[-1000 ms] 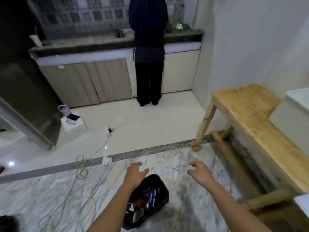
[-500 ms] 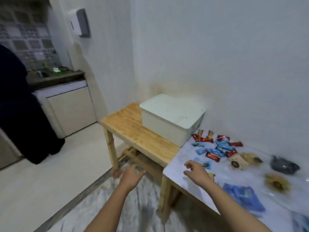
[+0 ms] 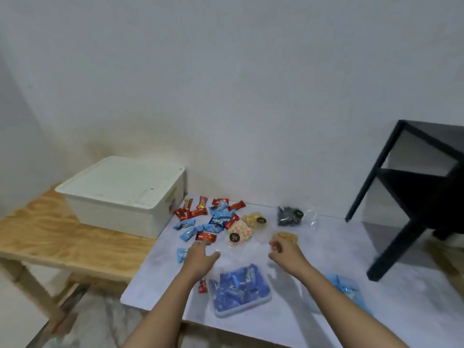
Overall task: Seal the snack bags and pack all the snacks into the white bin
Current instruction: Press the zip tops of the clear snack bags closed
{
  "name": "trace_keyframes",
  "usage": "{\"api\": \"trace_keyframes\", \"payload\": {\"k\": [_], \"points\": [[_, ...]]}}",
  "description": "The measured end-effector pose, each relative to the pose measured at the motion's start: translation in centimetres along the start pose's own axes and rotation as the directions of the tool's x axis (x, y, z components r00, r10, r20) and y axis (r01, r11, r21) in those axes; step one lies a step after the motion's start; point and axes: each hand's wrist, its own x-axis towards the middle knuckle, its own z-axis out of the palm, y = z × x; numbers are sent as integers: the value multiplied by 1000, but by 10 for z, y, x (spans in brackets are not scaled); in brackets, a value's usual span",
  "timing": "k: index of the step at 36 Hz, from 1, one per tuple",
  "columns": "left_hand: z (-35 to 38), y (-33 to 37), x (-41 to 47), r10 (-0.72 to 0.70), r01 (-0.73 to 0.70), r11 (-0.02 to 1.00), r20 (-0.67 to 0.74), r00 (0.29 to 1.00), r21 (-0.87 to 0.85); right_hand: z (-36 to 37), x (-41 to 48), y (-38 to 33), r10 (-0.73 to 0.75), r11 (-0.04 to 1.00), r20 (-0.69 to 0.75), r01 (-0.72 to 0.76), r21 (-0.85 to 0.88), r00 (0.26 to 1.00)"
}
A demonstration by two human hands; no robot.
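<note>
A white bin (image 3: 120,194) with its lid on stands on a wooden bench at the left. Red and blue snack packets (image 3: 208,217) lie scattered on the white table (image 3: 326,247) beside it. Clear bags hold pale puffs (image 3: 239,232), yellow snacks (image 3: 254,218), dark snacks (image 3: 288,216) and brown snacks (image 3: 286,237). A big clear bag of blue packets (image 3: 238,285) lies near the front edge. My left hand (image 3: 199,258) hovers open by a red packet (image 3: 206,237). My right hand (image 3: 285,251) hangs with fingers loosely curled, holding nothing.
A wooden bench (image 3: 62,242) adjoins the table's left side. A black shelf unit (image 3: 421,197) stands at the right against the wall. Another blue bag (image 3: 344,290) lies by my right forearm. A red packet (image 3: 203,285) sits under my left wrist.
My view swung right from the kitchen floor to the bench and table. Both hands came forward over the table, ending near the scattered snacks.
</note>
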Motion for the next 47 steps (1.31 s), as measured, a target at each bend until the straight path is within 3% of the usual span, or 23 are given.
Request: {"api": "trace_keyframes", "payload": {"k": [5,15,21,26,32,39,44,47], "points": [[21,11,32,30,-41,990,80,996,137,-3,21,28,66,998,-16,-66,2,998],[43,-5,114,-8,-44,972,220,976,231,44,85,43,109,994,63,-110,10,992],[55,-19,136,-66,-6,971,289,955,239,78,117,37,95,995,127,-96,2,987],[58,-25,146,-95,29,971,274,957,237,97,140,32,164,986,259,-169,-1,952],[63,-25,150,-116,99,992,266,957,77,112,154,32,184,982,309,-188,-15,933],[49,-5,154,-1,49,978,228,974,-203,107,155,33,109,992,237,-121,40,965],[26,30,164,130,-87,967,169,977,-238,96,155,18,25,990,207,-54,133,978],[11,52,170,261,-234,957,156,953,-174,85,156,5,-21,973,125,-8,231,992]]}}
